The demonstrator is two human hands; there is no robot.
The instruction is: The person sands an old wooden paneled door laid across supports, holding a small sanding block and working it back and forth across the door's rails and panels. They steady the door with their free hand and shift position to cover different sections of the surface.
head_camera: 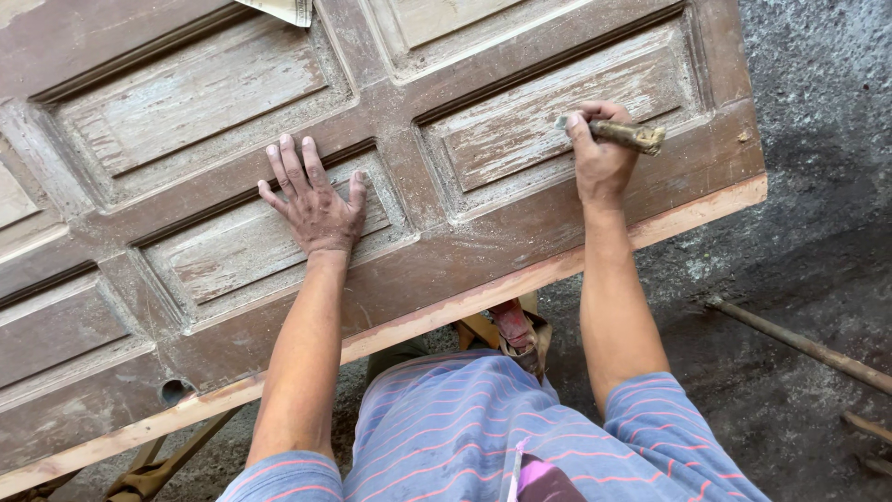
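Observation:
A brown panelled wooden door (446,251) lies flat in front of me, its raised panels worn to pale bare wood. My left hand (314,203) rests palm down, fingers spread, on a lower panel. My right hand (599,153) is closed around a scraper with a dirty wooden handle (630,136); its metal tip touches the corner of the right-hand panel (520,130). My striped shirt fills the bottom of the view.
The door's near edge (557,265) shows fresh pale wood, with a round lock hole (174,390) at the lower left. Wooden trestle legs (158,469) stand beneath. A long rod (799,344) lies on the rough grey concrete floor (818,139) to the right.

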